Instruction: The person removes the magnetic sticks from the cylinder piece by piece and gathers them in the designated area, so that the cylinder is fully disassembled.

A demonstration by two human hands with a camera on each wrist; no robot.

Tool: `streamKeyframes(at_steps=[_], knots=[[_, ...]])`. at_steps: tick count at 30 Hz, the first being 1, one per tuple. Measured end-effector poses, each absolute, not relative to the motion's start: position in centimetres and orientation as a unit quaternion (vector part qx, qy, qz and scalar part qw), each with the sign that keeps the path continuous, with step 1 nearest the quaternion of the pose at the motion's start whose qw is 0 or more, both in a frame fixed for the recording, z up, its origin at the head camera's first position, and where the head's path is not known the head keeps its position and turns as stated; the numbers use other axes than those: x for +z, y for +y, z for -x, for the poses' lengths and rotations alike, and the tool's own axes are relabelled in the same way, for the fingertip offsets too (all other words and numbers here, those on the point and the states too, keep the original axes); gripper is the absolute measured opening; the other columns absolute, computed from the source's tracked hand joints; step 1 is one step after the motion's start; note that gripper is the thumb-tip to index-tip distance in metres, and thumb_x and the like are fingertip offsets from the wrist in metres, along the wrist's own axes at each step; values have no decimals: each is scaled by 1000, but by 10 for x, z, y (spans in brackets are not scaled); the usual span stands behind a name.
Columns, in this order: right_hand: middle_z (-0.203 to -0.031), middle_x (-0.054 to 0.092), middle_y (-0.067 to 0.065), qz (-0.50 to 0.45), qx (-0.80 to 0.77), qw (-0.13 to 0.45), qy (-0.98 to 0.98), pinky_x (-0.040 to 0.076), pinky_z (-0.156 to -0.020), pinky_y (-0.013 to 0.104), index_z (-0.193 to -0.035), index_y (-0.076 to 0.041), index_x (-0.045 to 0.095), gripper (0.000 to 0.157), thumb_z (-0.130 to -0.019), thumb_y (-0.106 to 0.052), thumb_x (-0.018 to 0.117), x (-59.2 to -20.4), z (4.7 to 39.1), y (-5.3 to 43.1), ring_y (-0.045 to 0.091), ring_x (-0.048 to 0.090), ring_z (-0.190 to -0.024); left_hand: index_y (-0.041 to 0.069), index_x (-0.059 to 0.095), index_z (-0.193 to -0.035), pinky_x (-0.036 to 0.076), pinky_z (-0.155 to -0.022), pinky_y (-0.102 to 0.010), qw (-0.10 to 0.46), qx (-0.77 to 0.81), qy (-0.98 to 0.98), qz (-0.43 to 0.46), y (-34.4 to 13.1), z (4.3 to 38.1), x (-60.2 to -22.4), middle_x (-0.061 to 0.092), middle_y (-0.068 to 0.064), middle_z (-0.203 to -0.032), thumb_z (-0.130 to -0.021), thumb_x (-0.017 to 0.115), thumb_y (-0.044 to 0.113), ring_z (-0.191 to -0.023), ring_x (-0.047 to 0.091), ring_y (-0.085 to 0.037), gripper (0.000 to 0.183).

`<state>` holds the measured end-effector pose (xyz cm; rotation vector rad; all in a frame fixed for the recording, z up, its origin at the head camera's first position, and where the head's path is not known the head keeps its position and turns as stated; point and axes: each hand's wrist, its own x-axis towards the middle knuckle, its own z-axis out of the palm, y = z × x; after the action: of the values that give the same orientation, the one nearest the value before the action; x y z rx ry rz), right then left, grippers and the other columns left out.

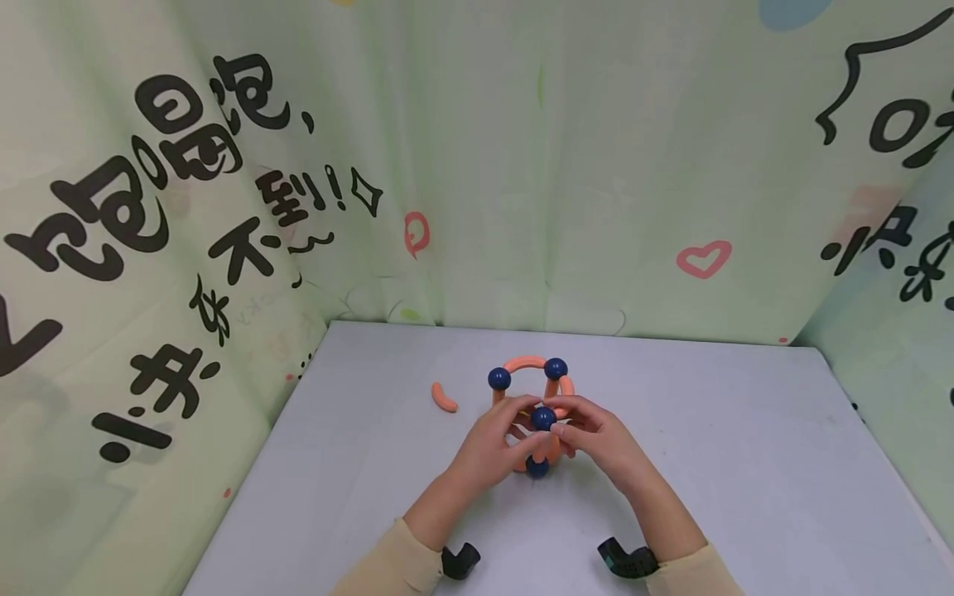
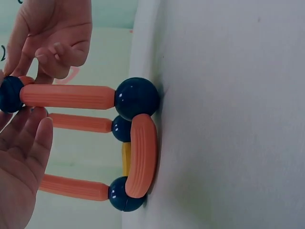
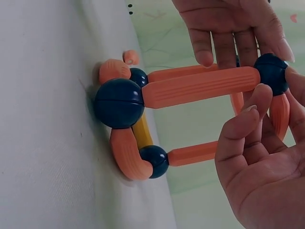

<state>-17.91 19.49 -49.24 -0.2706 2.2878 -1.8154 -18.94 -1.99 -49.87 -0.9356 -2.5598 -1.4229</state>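
A frame of dark blue balls and orange rods stands on the table. Its near upper blue ball [image 1: 544, 418] lies between the fingertips of my left hand [image 1: 484, 451] and right hand [image 1: 607, 443], both pinching it from opposite sides. A straight orange rod [image 2: 66, 96] runs from this ball down to a lower blue ball [image 2: 137, 98] at the tabletop. Curved orange rods [image 3: 127, 155] link the lower balls, and a yellow rod [image 3: 142, 131] shows behind. Two more upper balls, the left one [image 1: 499, 378] and right one [image 1: 555, 368], are joined by a curved orange rod [image 1: 525, 362].
A loose curved orange rod [image 1: 443, 397] lies on the white table [image 1: 358, 472], left of the frame. Pale green printed curtains [image 1: 492, 165] hang behind and at both sides. Dark wrist devices, a left one [image 1: 460, 561] and a right one [image 1: 628, 559], sit at the sleeves.
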Motion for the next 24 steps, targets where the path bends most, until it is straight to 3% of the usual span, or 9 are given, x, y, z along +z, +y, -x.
streamKeyframes(at_steps=[5, 10, 17, 24], knots=[[-105, 59, 10, 100, -616, 94, 776, 55, -71, 40, -136, -20, 55, 42, -96, -30, 64, -492, 178, 195, 25, 60, -79, 16, 56, -134, 54, -80, -16, 53, -464, -831, 304, -18, 189, -500, 65, 0, -123, -97, 62, 37, -100, 65, -12, 43], [-92, 61, 16, 89, -616, 84, 778, 54, -71, 37, -147, -24, 46, 53, -97, -30, 64, -488, 178, 197, 25, 59, -70, 16, 59, -131, 54, -80, -18, 49, -473, -827, 300, -18, 189, -499, 66, 2, -118, -95, 65, 34, -97, 65, -11, 40], [-92, 66, 13, 55, -624, 86, 775, 53, -73, 37, -153, -30, 30, 66, -97, -34, 64, -485, 183, 201, 28, 59, -68, 16, 59, -131, 57, -80, -25, 28, -477, -829, 292, -18, 189, -497, 69, 2, -112, -94, 68, 28, -94, 65, -7, 40], [-101, 68, 5, 26, -634, 85, 768, 53, -72, 33, -148, -26, 32, 62, -96, -40, 63, -487, 188, 204, 29, 59, -71, 16, 58, -133, 59, -80, -32, 16, -478, -831, 283, -19, 190, -499, 69, 3, -111, -95, 67, 30, -91, 65, -5, 41]])
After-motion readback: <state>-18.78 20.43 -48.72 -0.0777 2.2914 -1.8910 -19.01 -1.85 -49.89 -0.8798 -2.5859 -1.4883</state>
